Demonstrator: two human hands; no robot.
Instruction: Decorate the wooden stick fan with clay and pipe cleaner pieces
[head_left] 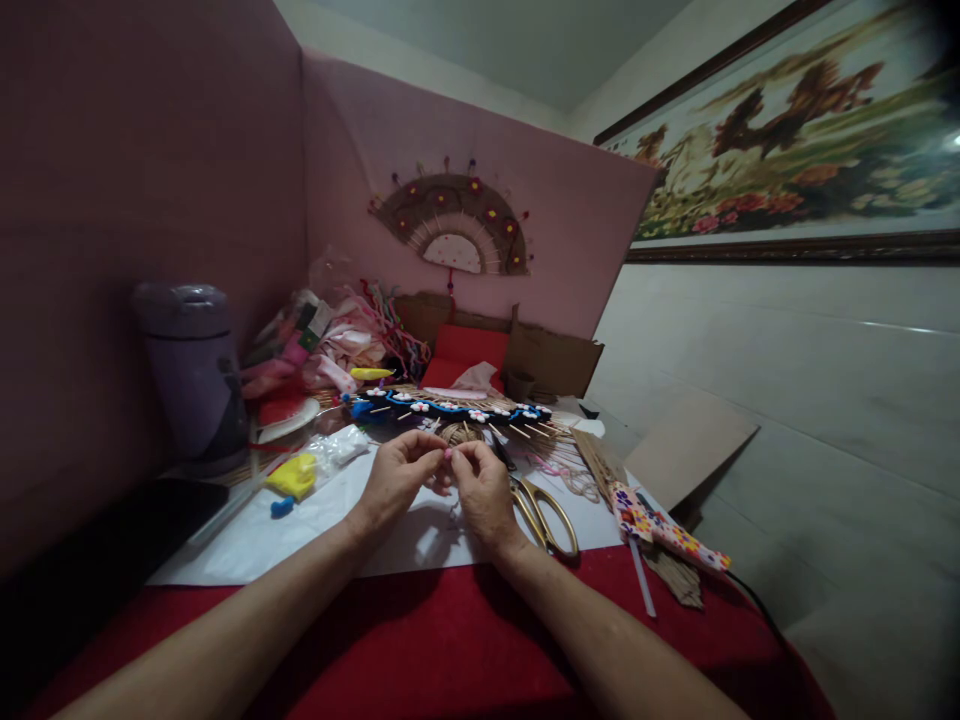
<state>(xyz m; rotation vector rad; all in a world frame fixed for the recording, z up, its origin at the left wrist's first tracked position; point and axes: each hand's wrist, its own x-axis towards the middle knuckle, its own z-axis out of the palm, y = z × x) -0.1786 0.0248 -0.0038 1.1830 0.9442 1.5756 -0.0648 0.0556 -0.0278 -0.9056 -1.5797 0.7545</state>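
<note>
Above the white sheet (300,540), my left hand (401,477) and my right hand (484,487) meet at their fingertips. Between them is a tiny pink piece (448,454), pinched by the thumbs and fingers of both hands. A ball of brown twine (463,433) sits just behind the fingertips. Gold-handled scissors (555,515) lie right of my right hand, their blades partly hidden. Beyond the hands lies a dark fan shape (450,408) with white flowers, a blue line and thin sticks. Left of my left hand are a yellow packet (294,476) and a small blue lump (282,507).
A lidded purple container (191,375) stands at the left beside plastic bags (352,335). A finished-looking fan (454,220) hangs on the pink panel (555,230). At the right lie a flower-patterned glue gun (667,530) and cardboard strips (592,460). Red cloth (420,640) covers the near edge.
</note>
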